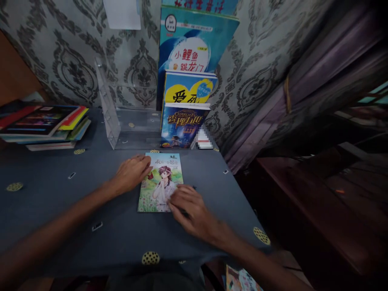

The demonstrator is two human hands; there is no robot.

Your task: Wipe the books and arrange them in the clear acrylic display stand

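A thin book [160, 188] with a drawn figure on its green and blue cover lies flat on the dark blue tablecloth [121, 234]. At its upper left edge rests my left hand [131, 171], fingers together and curled; whether they pinch the book is hidden. My right hand [189, 206] is over the lower right edge, its fingers bent and a little blurred, touching or just above the cover. Behind the book stands a clear stepped rack [107, 109], with a dark blue book [182, 127], a yellow and blue book [189, 87] and a larger teal book [212, 36] upright on its right side.
At the left back of the table is a stack of books [45, 123]. Patterned wallpaper [142, 68] rises behind, and a purple curtain [260, 117] hangs at the right. Below the front edge, another book [241, 279] shows partly.
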